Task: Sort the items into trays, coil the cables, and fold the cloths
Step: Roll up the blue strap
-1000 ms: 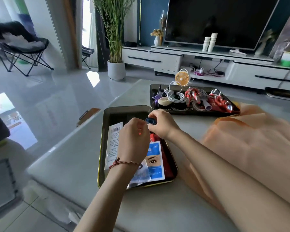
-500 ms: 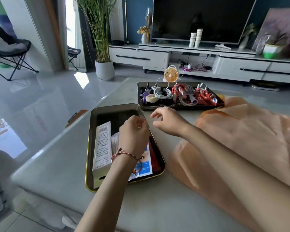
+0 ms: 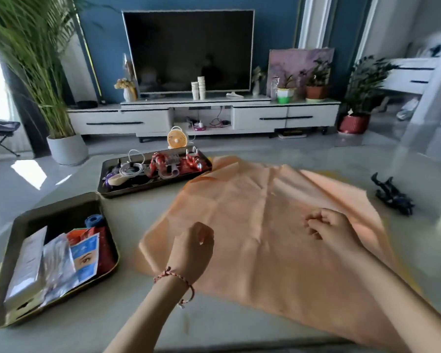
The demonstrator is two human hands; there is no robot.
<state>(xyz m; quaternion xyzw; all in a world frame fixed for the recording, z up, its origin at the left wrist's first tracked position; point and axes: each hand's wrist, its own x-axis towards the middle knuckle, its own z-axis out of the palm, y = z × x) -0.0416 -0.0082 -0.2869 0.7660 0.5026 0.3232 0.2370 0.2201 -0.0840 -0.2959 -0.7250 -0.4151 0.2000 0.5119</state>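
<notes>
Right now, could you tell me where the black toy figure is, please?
In the head view, the black toy figure lies on the table at the far right, just past the right edge of the orange cloth.

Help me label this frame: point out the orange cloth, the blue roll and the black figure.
orange cloth (image 3: 252, 225), head view, its bare middle.
blue roll (image 3: 94, 220), head view, its round top.
black figure (image 3: 392, 196), head view, its torso.
</notes>
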